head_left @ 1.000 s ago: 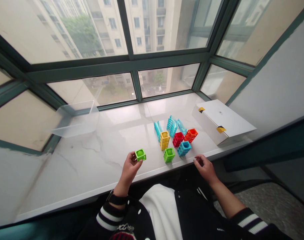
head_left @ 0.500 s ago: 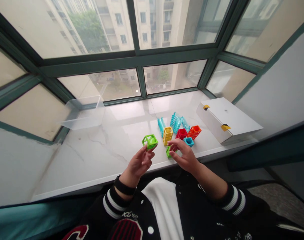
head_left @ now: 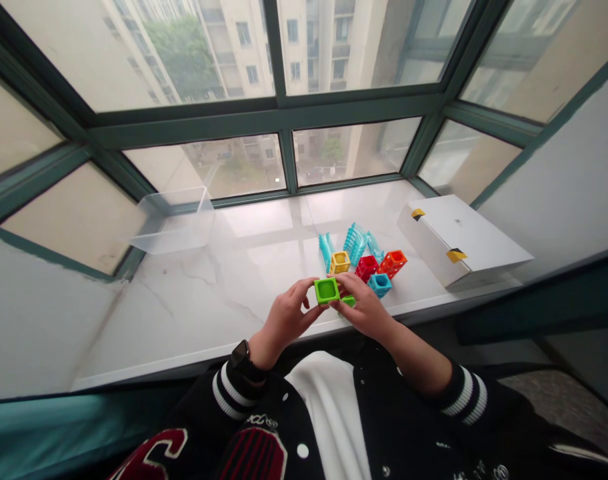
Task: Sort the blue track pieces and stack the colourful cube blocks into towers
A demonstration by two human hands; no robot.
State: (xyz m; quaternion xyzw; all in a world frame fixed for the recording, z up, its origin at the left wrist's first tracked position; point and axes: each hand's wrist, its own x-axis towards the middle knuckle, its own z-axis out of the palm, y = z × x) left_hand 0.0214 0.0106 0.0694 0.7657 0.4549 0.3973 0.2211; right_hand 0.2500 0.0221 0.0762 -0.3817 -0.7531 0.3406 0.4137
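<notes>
Between my two hands is a green hollow toy block [head_left: 327, 291], its square face turned up toward me. My left hand [head_left: 290, 312] pinches its left side with thumb and fingers. My right hand [head_left: 364, 305] grips the right side. A second green block [head_left: 349, 301] shows partly beneath my right hand. Just beyond stands a yellow block [head_left: 340, 262]. To its right are a red block [head_left: 367, 268], an orange-red block [head_left: 393, 263] and a blue block [head_left: 380, 285]. Behind them lie several clear-blue ribbed track pieces [head_left: 355, 244].
A clear plastic bin [head_left: 177, 227] stands at the left on the white marble-look sill [head_left: 244, 267]. On the right sits a white box [head_left: 467, 237] with yellow-and-black tabs. Green-framed windows [head_left: 284, 193] close off the back, and the sill's front edge runs near my body.
My left hand has brought the green block rightward and turned it. My right hand has moved from beside the other blocks onto its right side, so both hands now hold it.
</notes>
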